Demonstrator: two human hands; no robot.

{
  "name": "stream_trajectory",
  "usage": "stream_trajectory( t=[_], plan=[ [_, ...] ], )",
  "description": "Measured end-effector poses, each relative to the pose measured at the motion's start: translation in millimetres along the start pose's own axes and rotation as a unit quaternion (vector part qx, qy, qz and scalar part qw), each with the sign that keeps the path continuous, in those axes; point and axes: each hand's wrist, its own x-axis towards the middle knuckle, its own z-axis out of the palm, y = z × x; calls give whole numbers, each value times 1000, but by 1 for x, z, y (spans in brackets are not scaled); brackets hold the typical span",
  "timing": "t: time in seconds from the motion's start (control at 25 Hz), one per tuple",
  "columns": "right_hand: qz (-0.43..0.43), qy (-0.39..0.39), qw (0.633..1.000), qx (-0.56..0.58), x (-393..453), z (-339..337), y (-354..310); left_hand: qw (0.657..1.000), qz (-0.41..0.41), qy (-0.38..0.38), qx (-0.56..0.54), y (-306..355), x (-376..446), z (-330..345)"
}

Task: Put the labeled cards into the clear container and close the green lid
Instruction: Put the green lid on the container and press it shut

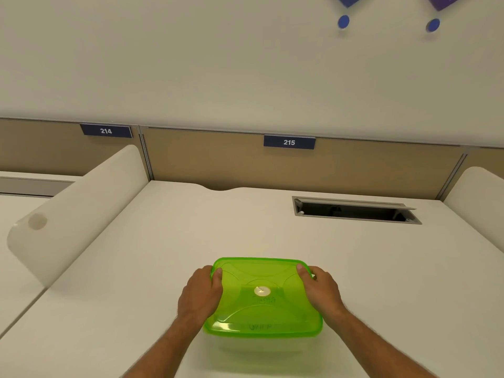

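Green lid (263, 296) is sitting on top of the clear container (261, 346), right in front of you near the front edge of the counter (136, 268). Your left hand (200, 294) is gripping the lid's left edge, thumb lying on top near the far left corner and fingers wrapping down over the rim. Your right hand (321, 291) is mirroring it on the right edge, thumb on top, fingers curling over the side. The labeled cards are not showing outside the box; faint writing is showing through the lid, but you cannot tell from here whether it belongs to cards inside.

You are probably dealing with thin, springy plastic: light, a little slick, and likely to flex in the middle. Judging by this, you are best pressing along the rim and at the corners, where the lid needs to seat, rather than on the centre panel. The near corners are looking like the ones still needing pressure.

Beyond the box the pale counter is running back to an open cable slot (354, 211) on the right. Rounded white dividers (81, 214) are flanking the desk, and a tan partition behind is carrying number plates 214 (106, 131) and 215 (289, 142).
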Motion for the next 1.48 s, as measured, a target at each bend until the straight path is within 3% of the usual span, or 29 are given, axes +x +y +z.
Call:
stream_trajectory(
  t=[0.52, 0.92, 1.48],
  plan=[
    [28, -6, 998, 56, 2, 1, 4, 999, -9, -34, -12, 4, 17, 3],
    [-18, 26, 999, 26, -1, 1, 4, 993, -100, -63, -4, 19, 56, 5],
    [-39, 40, 998, 22, 1, 2, 7, 989, -66, -134, 13, 20, 84, 12]
  ],
)
